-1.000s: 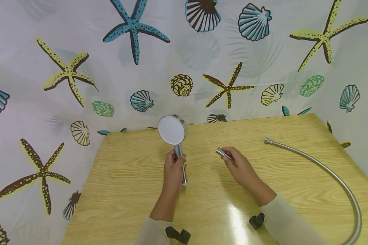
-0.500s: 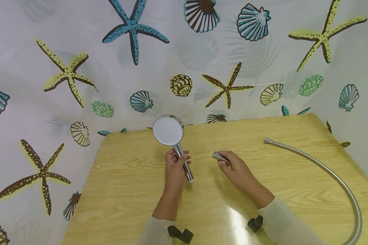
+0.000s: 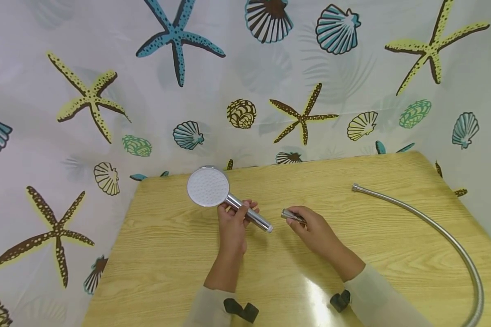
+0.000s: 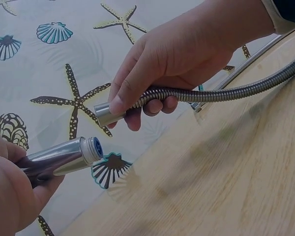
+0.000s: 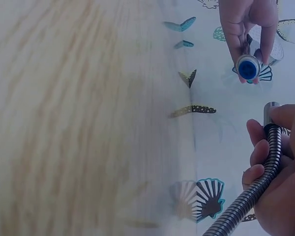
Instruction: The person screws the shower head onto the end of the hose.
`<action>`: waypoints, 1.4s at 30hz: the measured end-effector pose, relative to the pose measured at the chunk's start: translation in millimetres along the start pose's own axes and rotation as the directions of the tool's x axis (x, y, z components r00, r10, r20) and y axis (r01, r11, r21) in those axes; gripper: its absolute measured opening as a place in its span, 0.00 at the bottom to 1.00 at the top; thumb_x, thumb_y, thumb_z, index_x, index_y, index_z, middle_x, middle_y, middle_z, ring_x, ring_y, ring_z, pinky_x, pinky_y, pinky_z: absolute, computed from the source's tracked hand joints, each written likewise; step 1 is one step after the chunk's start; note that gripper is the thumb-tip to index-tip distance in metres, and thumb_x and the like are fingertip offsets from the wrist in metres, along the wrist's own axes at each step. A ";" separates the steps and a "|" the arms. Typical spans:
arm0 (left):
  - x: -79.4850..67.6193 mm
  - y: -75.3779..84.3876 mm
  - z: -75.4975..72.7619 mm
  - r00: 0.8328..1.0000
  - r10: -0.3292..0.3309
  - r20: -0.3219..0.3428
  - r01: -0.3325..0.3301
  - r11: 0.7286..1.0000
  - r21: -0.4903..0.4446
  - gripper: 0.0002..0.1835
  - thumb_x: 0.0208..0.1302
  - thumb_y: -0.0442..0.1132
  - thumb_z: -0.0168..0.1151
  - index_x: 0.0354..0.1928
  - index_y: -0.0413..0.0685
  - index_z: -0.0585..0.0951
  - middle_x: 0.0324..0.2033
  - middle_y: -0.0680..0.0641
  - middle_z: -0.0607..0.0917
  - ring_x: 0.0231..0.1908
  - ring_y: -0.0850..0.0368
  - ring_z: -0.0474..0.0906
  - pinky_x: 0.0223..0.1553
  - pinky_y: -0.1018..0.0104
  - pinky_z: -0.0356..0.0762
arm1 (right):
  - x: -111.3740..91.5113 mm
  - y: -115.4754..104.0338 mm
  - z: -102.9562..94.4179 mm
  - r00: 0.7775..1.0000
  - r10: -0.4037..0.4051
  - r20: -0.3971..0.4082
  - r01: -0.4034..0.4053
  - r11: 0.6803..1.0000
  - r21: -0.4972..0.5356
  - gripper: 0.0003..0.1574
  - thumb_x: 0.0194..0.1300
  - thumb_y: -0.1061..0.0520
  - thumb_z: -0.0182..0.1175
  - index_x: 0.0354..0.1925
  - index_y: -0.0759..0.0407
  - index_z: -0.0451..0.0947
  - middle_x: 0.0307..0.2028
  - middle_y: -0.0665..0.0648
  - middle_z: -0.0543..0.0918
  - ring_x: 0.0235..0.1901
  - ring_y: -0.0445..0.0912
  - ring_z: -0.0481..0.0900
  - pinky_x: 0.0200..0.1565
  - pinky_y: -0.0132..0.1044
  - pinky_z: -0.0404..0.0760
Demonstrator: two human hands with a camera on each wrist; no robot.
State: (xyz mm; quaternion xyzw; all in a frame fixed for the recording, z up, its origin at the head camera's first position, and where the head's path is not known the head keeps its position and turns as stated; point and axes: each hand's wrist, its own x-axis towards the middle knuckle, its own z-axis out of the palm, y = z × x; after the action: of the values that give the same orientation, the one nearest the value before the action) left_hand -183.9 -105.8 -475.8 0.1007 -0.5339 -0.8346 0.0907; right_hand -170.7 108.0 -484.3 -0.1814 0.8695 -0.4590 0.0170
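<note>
My left hand grips the chrome handle of a hand shower head, its round white spray face turned up toward the head camera. The handle slants down to the right. Its white threaded end, with a blue insert inside, points at my right hand. That hand pinches the smooth metal end fitting of a flexible metal shower hose, thumb on the fitting and fingers curled beneath. A short gap separates fitting and thread. In the right wrist view the ribbed hose runs along the palm.
The hose's other end, with a metal nut, lies on the wood-grain table at the right, curving toward the front. A white curtain printed with starfish and shells stands behind the table and at its sides.
My left hand has swung the shower head down to the left, so the handle's threaded end turns toward the right hand. The right hand has moved slightly left and nearer with the hose end.
</note>
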 end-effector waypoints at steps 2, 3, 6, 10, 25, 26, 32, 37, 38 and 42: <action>-0.2 0.6 0.8 1.000 0.001 -0.003 -0.001 1.000 -0.001 0.20 0.73 0.31 0.58 0.60 0.47 0.62 0.42 0.43 0.84 0.46 0.51 0.88 0.56 0.47 0.85 | -0.2 -1.0 0.1 1.000 0.001 0.002 -0.001 1.000 0.006 0.22 0.77 0.50 0.56 0.63 0.56 0.73 0.52 0.54 0.84 0.47 0.44 0.82 0.46 0.37 0.84; -0.1 0.9 1.4 1.000 -0.002 -0.007 0.002 1.000 -0.004 0.20 0.73 0.31 0.58 0.60 0.47 0.62 0.42 0.44 0.84 0.46 0.52 0.88 0.56 0.47 0.86 | -0.1 -1.5 0.2 1.000 -0.001 0.001 0.001 1.000 0.007 0.21 0.77 0.50 0.56 0.62 0.56 0.73 0.50 0.53 0.85 0.45 0.43 0.81 0.44 0.36 0.84; 0.4 2.0 2.0 1.000 -0.011 -0.026 0.011 1.000 -0.008 0.20 0.73 0.31 0.58 0.60 0.48 0.63 0.42 0.44 0.85 0.45 0.52 0.89 0.52 0.49 0.88 | 0.2 -1.5 1.3 1.000 -0.015 0.008 0.015 1.000 0.009 0.18 0.76 0.51 0.58 0.59 0.55 0.73 0.46 0.52 0.85 0.41 0.41 0.80 0.41 0.33 0.82; 0.7 2.7 1.3 0.999 -0.022 -0.042 0.023 0.999 0.022 0.22 0.73 0.32 0.59 0.62 0.47 0.63 0.44 0.42 0.86 0.45 0.50 0.89 0.43 0.57 0.90 | 0.0 -1.1 2.7 0.999 -0.035 0.023 0.035 0.999 0.014 0.16 0.75 0.51 0.59 0.56 0.54 0.73 0.44 0.51 0.85 0.41 0.40 0.81 0.43 0.33 0.83; 1.2 -1.1 -1.3 0.999 -0.034 0.008 0.033 0.998 0.053 0.20 0.71 0.40 0.64 0.59 0.46 0.68 0.48 0.43 0.85 0.44 0.46 0.90 0.40 0.53 0.91 | -3.2 -1.2 6.4 0.998 -0.048 0.037 0.047 0.998 0.029 0.16 0.73 0.52 0.61 0.56 0.53 0.74 0.41 0.49 0.85 0.36 0.39 0.80 0.40 0.31 0.82; 1.4 -1.4 -1.3 0.999 -0.031 0.010 0.031 0.998 0.051 0.21 0.71 0.40 0.64 0.59 0.45 0.68 0.48 0.42 0.84 0.45 0.46 0.90 0.40 0.53 0.91 | -3.5 -1.3 6.5 0.998 -0.051 0.036 0.050 0.998 0.029 0.16 0.73 0.52 0.61 0.56 0.53 0.74 0.40 0.49 0.85 0.36 0.39 0.80 0.39 0.31 0.82; 0.8 -2.6 -0.6 1.000 -0.015 0.014 0.015 0.999 0.033 0.21 0.71 0.40 0.64 0.59 0.45 0.67 0.47 0.42 0.84 0.46 0.43 0.89 0.40 0.51 0.91 | -4.7 -2.4 8.3 0.998 -0.061 0.030 0.060 0.997 0.045 0.16 0.73 0.53 0.61 0.55 0.54 0.74 0.40 0.49 0.86 0.37 0.39 0.81 0.41 0.32 0.83; 0.1 -3.2 -1.1 1.000 -0.012 -0.007 0.012 1.000 0.022 0.20 0.71 0.38 0.64 0.59 0.46 0.68 0.48 0.40 0.83 0.45 0.44 0.89 0.39 0.52 0.91 | -5.5 -2.1 11.9 0.998 -0.062 0.033 0.061 0.997 0.043 0.17 0.73 0.54 0.62 0.56 0.55 0.73 0.41 0.50 0.85 0.39 0.39 0.82 0.42 0.33 0.84; 0.1 -3.4 -1.2 1.000 -0.012 -0.011 0.013 1.000 0.021 0.20 0.71 0.38 0.63 0.59 0.46 0.68 0.48 0.39 0.83 0.44 0.44 0.89 0.39 0.52 0.91 | -5.7 -2.3 12.4 0.998 -0.061 0.033 0.060 0.997 0.040 0.17 0.72 0.54 0.62 0.56 0.56 0.73 0.41 0.50 0.85 0.38 0.39 0.82 0.42 0.33 0.84; -0.4 -3.8 -0.5 1.000 -0.016 -0.025 0.016 1.000 0.014 0.19 0.71 0.38 0.64 0.58 0.46 0.68 0.48 0.40 0.83 0.43 0.46 0.90 0.38 0.53 0.91 | -6.3 -3.5 13.4 0.998 -0.055 0.024 0.055 0.998 0.033 0.17 0.71 0.56 0.63 0.55 0.56 0.73 0.40 0.50 0.85 0.38 0.39 0.82 0.42 0.33 0.84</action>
State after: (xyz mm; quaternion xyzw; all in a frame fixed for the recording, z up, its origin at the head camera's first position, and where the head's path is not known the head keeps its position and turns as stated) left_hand -183.6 -104.5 -479.5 0.1161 -0.5378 -0.8301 0.0902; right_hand -161.1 97.8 -490.1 -0.2106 0.8565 -0.4709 0.0179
